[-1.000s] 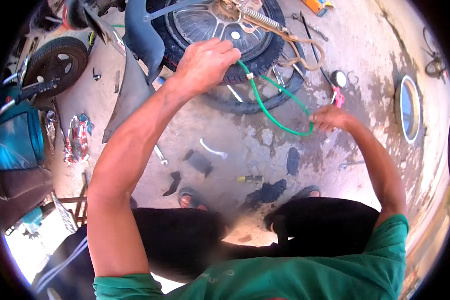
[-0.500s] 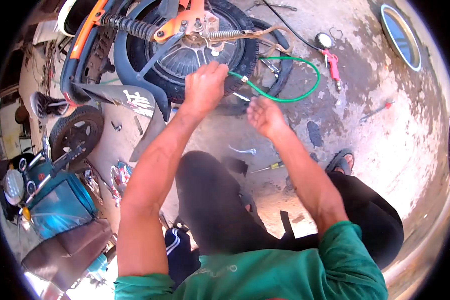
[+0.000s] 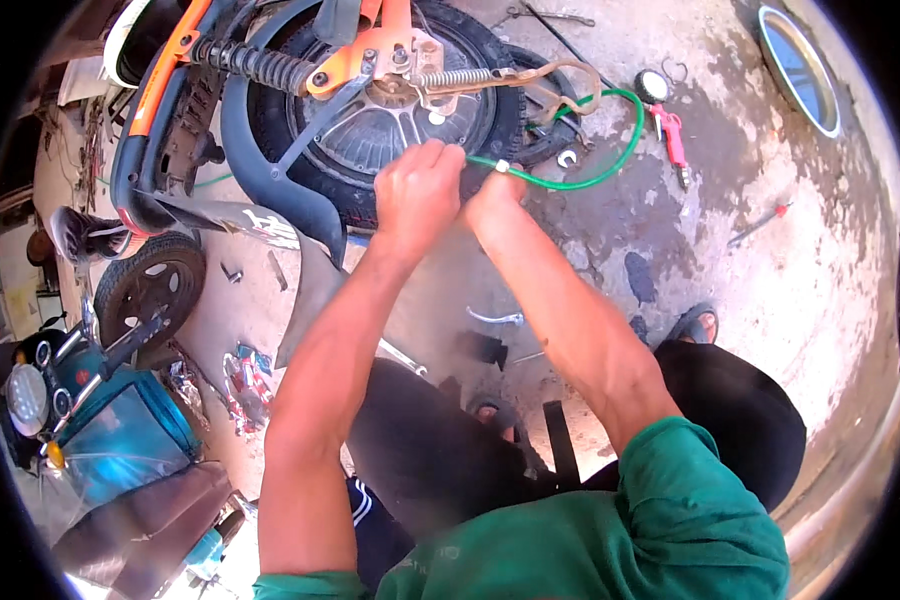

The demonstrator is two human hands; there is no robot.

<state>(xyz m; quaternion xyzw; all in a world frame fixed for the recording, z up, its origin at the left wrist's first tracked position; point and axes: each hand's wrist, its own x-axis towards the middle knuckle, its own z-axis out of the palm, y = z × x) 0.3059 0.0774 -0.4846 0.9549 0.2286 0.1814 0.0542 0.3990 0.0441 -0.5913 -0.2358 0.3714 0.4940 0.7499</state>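
Note:
In front of me a wheel with a black tyre point(image 3: 358, 205) and a grey hub lies on its side under an orange-framed scooter. My left hand point(image 3: 418, 190) is a closed fist over the tyre's near edge, with a green cable point(image 3: 570, 185) running out of it to the right. A pale collar point(image 3: 502, 167) sits on that cable just past the fist. Close beside it, my right hand point(image 3: 492, 197) is at the tyre's edge below the collar; its fingers are mostly hidden.
A coil spring point(image 3: 255, 66) and dark mudguard point(image 3: 305, 190) flank the wheel. Right of it lie a red inflator gun with gauge point(image 3: 671, 135), a screwdriver point(image 3: 760, 222) and a round basin point(image 3: 800, 70). A small wheel point(image 3: 150, 290) and blue bag point(image 3: 135, 425) stand left. A lever point(image 3: 495, 317) lies near my knees.
My right hand has moved left and up from open floor to beside my left hand. The green cable's loop has shifted upward. A spanner now shows by my left knee.

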